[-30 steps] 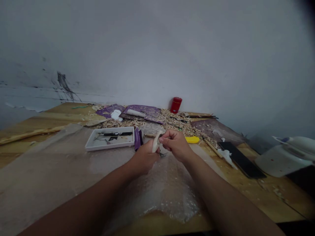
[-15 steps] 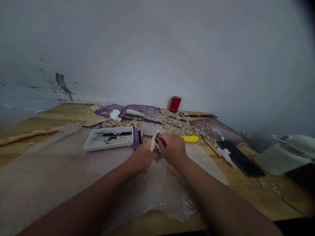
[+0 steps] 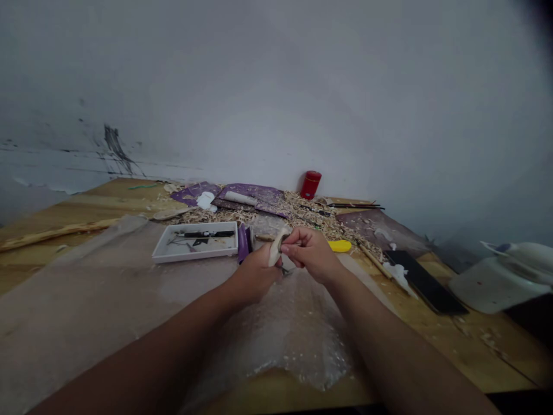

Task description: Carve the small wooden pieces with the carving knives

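At far left a long raw stick [image 3: 56, 234] lies on the wooden table [image 3: 86, 210], and a crinkled clear plastic sheet [image 3: 78, 288] spreads over much of the top. On the sheet sits a white tray [image 3: 194, 243] holding dark slim tools, too small to name. Just right of it stands a glossy purple packet [image 3: 243, 243], its shape partly cut off by the left hand [image 3: 254, 276]. That hand is closed around the lower part of a pale, smooth, curved carving [image 3: 275, 249], which is held up in front of the person, above lumpy bubble wrap [image 3: 294, 340]. The right hand [image 3: 311, 255] is curled beside it, its fingers [image 3: 290, 249] pressed to the carving; anything held in them is hidden. A small dark metal tip [image 3: 285, 270] shows below the hands. Beyond lie curly wood shavings [image 3: 259, 215], a red tin [image 3: 310, 184] and a yellow handle [image 3: 339, 246]. At right rest a black board [image 3: 421, 281] and a white object [image 3: 496, 283], cut off by the frame.
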Demonstrator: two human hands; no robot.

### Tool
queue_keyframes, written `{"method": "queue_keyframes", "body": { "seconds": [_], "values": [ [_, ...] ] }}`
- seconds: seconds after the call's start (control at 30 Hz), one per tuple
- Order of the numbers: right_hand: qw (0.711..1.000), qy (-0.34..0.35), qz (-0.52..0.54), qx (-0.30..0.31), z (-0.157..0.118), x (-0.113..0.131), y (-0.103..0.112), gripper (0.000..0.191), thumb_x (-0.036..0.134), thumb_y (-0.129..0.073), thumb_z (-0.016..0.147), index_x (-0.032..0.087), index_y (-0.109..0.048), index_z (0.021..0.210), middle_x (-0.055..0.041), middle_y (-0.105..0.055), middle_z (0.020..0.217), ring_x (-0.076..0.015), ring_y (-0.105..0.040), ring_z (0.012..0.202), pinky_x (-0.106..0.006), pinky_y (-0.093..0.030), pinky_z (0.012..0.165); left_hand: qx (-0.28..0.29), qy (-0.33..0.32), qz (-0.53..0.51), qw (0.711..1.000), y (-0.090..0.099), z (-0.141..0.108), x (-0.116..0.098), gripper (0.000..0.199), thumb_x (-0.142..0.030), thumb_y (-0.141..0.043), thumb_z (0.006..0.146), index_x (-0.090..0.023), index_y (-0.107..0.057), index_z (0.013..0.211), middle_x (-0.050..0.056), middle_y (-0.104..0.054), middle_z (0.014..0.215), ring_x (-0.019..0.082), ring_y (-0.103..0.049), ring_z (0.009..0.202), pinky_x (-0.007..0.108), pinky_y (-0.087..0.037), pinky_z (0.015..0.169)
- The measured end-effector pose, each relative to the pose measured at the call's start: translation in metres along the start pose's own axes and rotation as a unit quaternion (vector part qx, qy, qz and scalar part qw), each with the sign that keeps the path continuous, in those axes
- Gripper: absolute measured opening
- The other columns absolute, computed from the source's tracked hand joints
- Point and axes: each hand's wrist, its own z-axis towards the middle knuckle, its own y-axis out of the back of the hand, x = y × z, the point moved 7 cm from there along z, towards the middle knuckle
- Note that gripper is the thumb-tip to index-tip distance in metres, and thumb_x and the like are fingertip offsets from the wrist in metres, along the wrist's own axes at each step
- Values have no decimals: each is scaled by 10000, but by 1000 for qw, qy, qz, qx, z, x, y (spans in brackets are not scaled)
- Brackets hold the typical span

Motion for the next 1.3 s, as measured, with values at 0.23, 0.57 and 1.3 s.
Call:
{"method": "queue_keyframes", "body": {
  "seconds": [0.23, 0.57, 1.3],
  "values": [
    [884, 172, -417, -121, -12, 20, -2, 98, 249, -514, 745, 182, -561, 691, -26, -623, 626, -132, -541, 562, -245, -350, 536, -15, -49, 3, 999, 0, 5, 2, 228, -114, -452, 650, -174, -485, 868, 4, -548, 785, 136, -497, 749, 231, -397, 647],
    [788, 206, -558, -156, -17, 21, -7, 164, 294, -464, 795, 185, -585, 770, -36, -635, 633, -160, -577, 593, -246, -331, 557, -9, -68, 20, 997, -1, 8, 7, 356, -131, -456, 682, -174, -508, 1032, 29, -601, 963, 175, -530, 892, 275, -408, 775],
    [780, 180, -582, -143, -15, 21, -8, 185, 327, -437, 826, 191, -557, 787, -21, -633, 661, -152, -581, 617, -241, -303, 553, -40, -65, 54, 996, 6, 10, 12, 232, -136, -425, 696, -165, -507, 910, 31, -598, 879, 159, -531, 812, 271, -409, 732]
  ]
}}
